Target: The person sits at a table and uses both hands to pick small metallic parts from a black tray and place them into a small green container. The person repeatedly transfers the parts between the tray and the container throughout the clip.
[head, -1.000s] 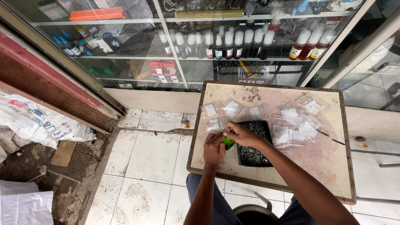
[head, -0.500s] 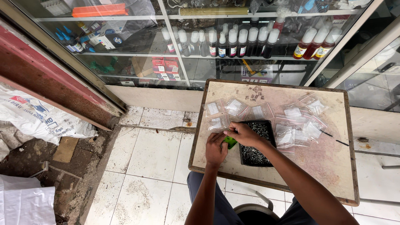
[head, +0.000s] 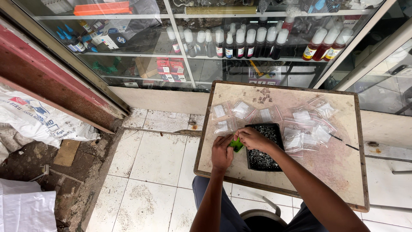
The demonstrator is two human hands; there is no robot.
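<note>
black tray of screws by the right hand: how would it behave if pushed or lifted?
The tray looks shallow and flat-bottomed, so a push would probably slide it across the table rather than tip it. Heaped with small metal parts, it is likely heavy for its size. Those parts lie loose, so tilting on a lift would probably shift or spill them towards the bags.

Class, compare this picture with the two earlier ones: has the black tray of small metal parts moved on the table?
No. The black tray lies at the same spot on the table, just below the row of small clear bags, as before.
</note>
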